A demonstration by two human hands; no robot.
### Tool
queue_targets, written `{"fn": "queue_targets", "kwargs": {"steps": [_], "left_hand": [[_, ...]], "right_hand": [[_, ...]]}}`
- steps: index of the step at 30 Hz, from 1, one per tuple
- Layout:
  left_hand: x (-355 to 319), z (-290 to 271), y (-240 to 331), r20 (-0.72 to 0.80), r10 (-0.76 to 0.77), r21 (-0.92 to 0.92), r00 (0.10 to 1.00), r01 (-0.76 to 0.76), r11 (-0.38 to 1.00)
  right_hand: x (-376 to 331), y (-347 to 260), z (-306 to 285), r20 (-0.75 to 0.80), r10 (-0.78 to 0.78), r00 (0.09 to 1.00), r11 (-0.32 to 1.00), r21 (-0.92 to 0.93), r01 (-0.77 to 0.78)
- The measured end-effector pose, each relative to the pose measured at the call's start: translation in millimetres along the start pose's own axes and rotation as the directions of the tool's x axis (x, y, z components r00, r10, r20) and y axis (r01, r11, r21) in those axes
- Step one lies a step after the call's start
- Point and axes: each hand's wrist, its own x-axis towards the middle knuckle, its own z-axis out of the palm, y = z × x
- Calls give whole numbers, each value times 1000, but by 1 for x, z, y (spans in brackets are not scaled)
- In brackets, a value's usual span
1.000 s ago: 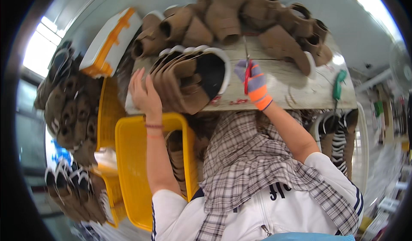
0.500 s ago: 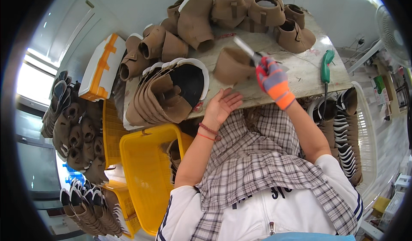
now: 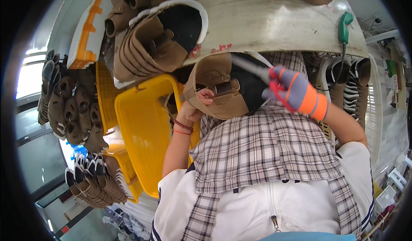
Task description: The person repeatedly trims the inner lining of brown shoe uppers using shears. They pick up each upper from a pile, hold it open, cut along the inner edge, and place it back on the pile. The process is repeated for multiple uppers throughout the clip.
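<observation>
My left hand (image 3: 194, 108) grips a tan shoe upper (image 3: 216, 86) by its side and holds it over my lap, its dark opening turned to the right. My right hand (image 3: 294, 90), in a grey glove with red and orange trim, is closed on a thin grey tool (image 3: 253, 68) whose tip reaches into the shoe's opening. A checked apron (image 3: 262, 151) covers my lap under both hands.
A row of tan shoe uppers (image 3: 148, 43) leans on the worn white worktable (image 3: 274, 22). A yellow crate (image 3: 143, 125) sits at my left. More shoes fill racks (image 3: 71, 108) on the far left. A green-handled tool (image 3: 344, 26) lies at the table's right edge.
My left hand has taken one tan shoe off the table and brought it down over my lap. My right hand came down with the tool and now has its tip inside the shoe.
</observation>
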Motion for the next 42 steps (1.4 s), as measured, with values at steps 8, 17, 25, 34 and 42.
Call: {"fn": "queue_targets", "kwargs": {"steps": [8, 17, 25, 34, 42], "left_hand": [[-25, 5, -23, -133, 122, 90, 984, -111, 990], [11, -17, -50, -362, 446, -103, 818, -511, 854], [18, 12, -40, -475, 438, -7, 763, -501, 866], [18, 17, -41, -488, 432, -23, 759, -505, 863], [21, 8, -44, -462, 479, 49, 746, -518, 854]], "right_hand": [[53, 49, -12, 210, -481, 851, 374, -829, 415], [88, 80, 6, 209, -496, 843, 249, -896, 368], [98, 88, 14, 202, -505, 839, 212, -914, 347], [88, 98, 11, 173, -547, 819, 245, -903, 354], [92, 100, 25, 132, -506, 852, 293, -903, 314]]}}
